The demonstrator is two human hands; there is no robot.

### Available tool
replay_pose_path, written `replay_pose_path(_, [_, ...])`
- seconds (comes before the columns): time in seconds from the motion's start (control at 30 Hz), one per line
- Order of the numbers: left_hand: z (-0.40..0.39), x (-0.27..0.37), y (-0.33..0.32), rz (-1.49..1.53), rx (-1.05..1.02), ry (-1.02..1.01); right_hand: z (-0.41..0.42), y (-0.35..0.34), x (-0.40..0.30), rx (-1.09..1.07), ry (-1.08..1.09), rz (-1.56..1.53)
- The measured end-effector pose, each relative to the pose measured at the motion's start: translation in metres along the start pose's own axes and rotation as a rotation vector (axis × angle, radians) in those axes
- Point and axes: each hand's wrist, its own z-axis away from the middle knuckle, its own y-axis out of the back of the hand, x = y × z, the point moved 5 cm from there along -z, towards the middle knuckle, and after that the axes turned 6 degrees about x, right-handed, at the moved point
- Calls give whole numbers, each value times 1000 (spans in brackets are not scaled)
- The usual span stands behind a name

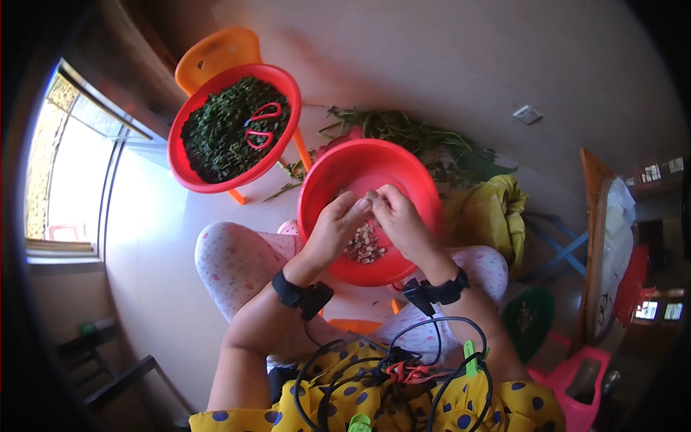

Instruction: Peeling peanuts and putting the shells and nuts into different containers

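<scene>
My left hand [337, 224] and my right hand [399, 218] meet above a red plastic basin [313, 210]. Their thumbs and fingertips are pinched together at a small piece, mostly hidden by the fingers; what it is I cannot tell. Below them, a pile of small brown and pale pieces [365, 245], perhaps beans or seeds, lies on the basin floor. More pieces show partly behind my left fingers. The basin sits in front of my bent legs, between the knees. Each wrist wears a black strap with a small device, and black cables run to my lap.
A second red basin [176, 151] holds chopped green leaves and red-handled scissors [263, 125]; it rests on an orange chair [218, 54]. Cut stalks [399, 127] lie along the wall. At right are a yellow sack [486, 216], a green container [529, 318] and a pink stool [577, 383].
</scene>
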Motion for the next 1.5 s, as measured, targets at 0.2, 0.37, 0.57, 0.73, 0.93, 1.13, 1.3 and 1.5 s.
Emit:
replay_pose_path(0.2, [2, -3, 5, 154, -35, 225, -1, 1, -3, -54, 11, -39])
replay_pose_path(0.37, [4, -2, -1, 115, 65, 171, 4, -3, -11, 150, 253, 147])
replay_pose_path(0.57, [8, -13, 6, 17, 214, 59, 5, -17, -11, 170, 179, 225])
replay_pose_path(0.73, [2, -13, 9, 151, 117, 146, 6, -13, -20, 187, 142, 182])
replay_pose_path(0.93, [0, -13, 5, 427, 18, 361, -4, 3, -13, -1, -272, -299])
replay_pose_path(1.13, [-10, -8, 18, -73, 200, 14, -7, 18, -15, 42, -61, -11])
replay_pose_path(1.3, [-6, 10, 20, -840, 293, -372, -6, 21, -30, 104, 116, 464])
replay_pose_path(1.5, [-7, -1, 20, -11, 160, 211, -10, 23, -6, -57, -133, 215])
